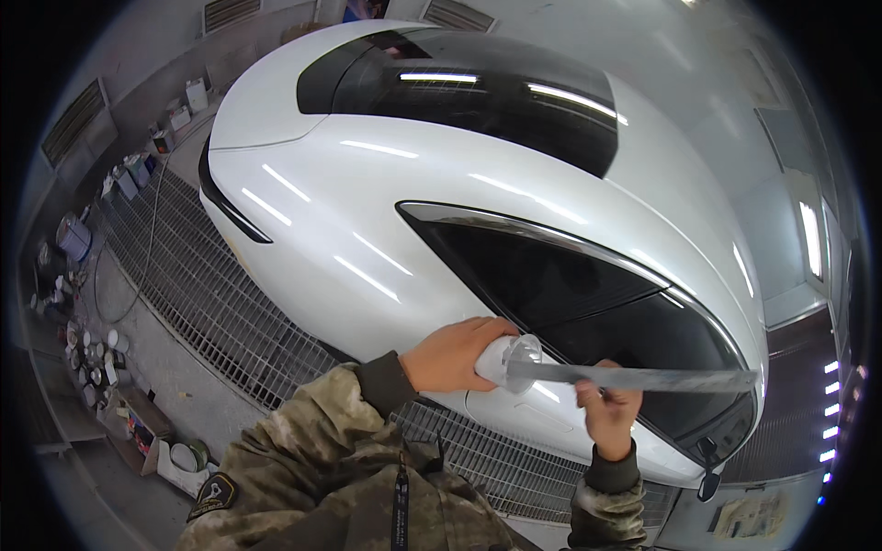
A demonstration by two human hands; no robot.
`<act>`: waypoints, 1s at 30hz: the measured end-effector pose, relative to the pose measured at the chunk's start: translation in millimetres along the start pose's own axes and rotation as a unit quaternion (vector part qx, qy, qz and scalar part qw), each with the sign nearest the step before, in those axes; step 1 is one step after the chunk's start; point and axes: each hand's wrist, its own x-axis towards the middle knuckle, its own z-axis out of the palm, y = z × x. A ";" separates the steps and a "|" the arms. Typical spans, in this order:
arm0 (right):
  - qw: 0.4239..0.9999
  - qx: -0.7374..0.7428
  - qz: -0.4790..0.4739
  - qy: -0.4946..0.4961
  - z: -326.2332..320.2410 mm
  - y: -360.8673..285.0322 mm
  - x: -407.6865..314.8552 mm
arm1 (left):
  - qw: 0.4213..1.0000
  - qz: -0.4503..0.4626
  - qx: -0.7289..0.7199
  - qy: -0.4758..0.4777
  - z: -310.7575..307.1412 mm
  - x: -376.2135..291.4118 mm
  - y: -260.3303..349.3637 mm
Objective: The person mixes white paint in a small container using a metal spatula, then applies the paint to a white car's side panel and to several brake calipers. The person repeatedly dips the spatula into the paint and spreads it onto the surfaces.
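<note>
My left hand [451,352] grips a clear plastic cup [493,361] that looks white inside, its mouth tipped towards the right. In my right hand [612,406] is a long flat grey mixing stick [661,379], one end of which reaches into the cup. Both hands are in front of the side of a white car [386,275]. Behind the stick lies the car's dark side window [579,282] with its chrome trim. What the cup holds cannot be made out clearly.
Metal floor grating [227,310] runs along the car. To the left, several cans and jars [96,358] crowd the floor, near a cardboard box [141,430]. A thin hose [153,234] crosses the grating. A door mirror [708,485] juts out at the lower right.
</note>
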 end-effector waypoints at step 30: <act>0.992 -0.065 -0.111 -0.013 -4.1 44.6 68.6 | 0.996 -0.014 -0.077 0.033 -6.9 46.2 -39.9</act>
